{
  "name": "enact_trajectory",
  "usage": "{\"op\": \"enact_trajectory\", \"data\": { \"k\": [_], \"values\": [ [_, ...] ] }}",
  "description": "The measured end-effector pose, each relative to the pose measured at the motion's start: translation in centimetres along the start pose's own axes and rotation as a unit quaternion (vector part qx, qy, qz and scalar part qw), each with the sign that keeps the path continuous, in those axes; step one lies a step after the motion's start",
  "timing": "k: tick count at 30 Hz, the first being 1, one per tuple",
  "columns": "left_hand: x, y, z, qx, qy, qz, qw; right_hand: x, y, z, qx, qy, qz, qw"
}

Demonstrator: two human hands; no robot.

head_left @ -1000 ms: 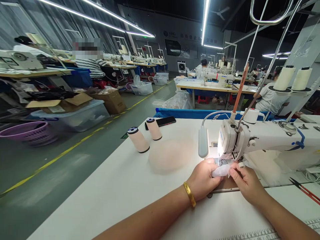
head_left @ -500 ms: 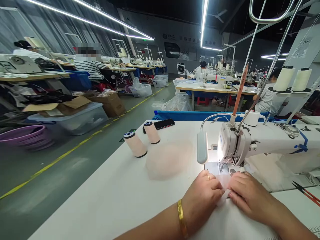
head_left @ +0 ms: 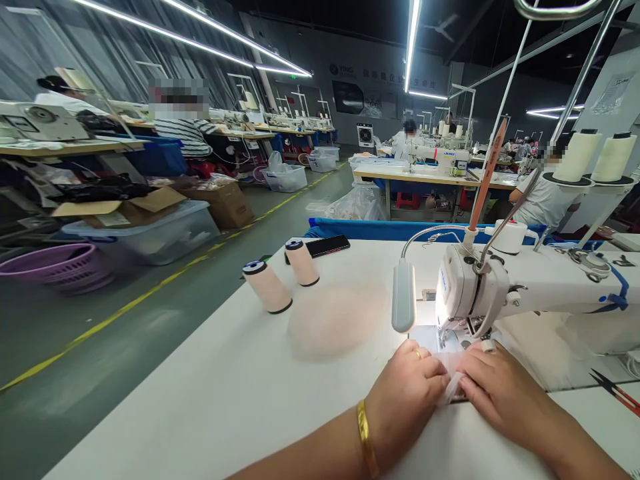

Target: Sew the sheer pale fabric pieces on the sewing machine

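Both hands are close together at the front of the sewing machine, backs up, fingers curled inward. The left hand (head_left: 407, 393) pinches one side of a thin, whitish piece of fabric (head_left: 453, 381), and the right hand (head_left: 503, 390) pinches the other, so the fabric shows in the narrow gap between them (whether its far edge is under the presser foot, I cannot tell). A gold bracelet (head_left: 367, 437) circles the left wrist, and a ring (head_left: 418, 355) sits on a finger of that hand.

Just beyond the fingers is the needle end of the white sewing machine (head_left: 463, 287), lit brightly, with a grey lamp (head_left: 403, 300) on a bent neck to its left. An orange pencil (head_left: 489, 175) stands tilted on top of the machine. Left of the lamp, a sheer peach piece (head_left: 340, 320) lies flat on the white surface (head_left: 225, 407); behind it are two peach thread cones (head_left: 268, 287) and a black phone (head_left: 327, 246). Red-handled snips (head_left: 619, 395) lie at the right edge, and farther out people sit at other machines
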State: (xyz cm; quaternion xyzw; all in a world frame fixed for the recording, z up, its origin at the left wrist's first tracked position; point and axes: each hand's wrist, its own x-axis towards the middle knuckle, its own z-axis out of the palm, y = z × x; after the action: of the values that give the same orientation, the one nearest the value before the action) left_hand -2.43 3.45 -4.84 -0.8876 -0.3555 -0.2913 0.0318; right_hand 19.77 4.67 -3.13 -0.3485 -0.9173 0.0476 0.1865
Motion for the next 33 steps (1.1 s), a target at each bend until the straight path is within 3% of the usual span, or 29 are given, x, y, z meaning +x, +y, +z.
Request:
{"op": "enact_trajectory", "data": {
  "k": [6,11,15,18,23,29,33],
  "values": [
    [0.4,-0.8,0.4,-0.023,0.004,-0.014,1.0,0.3,0.5,0.2,-0.017,-0.004,0.021,1.0],
    [1.4,-1.5,0.1,-0.095,-0.04,-0.083,0.991,0.4,0.0,0.5,0.043,0.004,0.04,0.998],
    [2.5,-2.2,-1.1,-0.25,-0.097,-0.182,0.946,1.0,0.0,1.3,0.089,0.038,0.084,0.992],
    [2.9,-2.5,-1.6,-0.292,-0.112,-0.217,0.925,1.4,0.1,1.4,0.134,0.053,0.11,0.983],
    [2.6,-2.6,-1.8,-0.301,-0.111,-0.192,0.928,1.3,0.1,0.8,0.14,0.051,0.108,0.983],
    [2.3,-2.6,-1.6,-0.255,-0.057,-0.155,0.953,1.1,-0.3,0.6,0.118,0.1,0.087,0.984],
    [2.3,-2.7,-1.4,-0.243,-0.053,-0.141,0.958,1.2,-0.4,0.4,0.096,0.118,0.071,0.986]
  ]
}}
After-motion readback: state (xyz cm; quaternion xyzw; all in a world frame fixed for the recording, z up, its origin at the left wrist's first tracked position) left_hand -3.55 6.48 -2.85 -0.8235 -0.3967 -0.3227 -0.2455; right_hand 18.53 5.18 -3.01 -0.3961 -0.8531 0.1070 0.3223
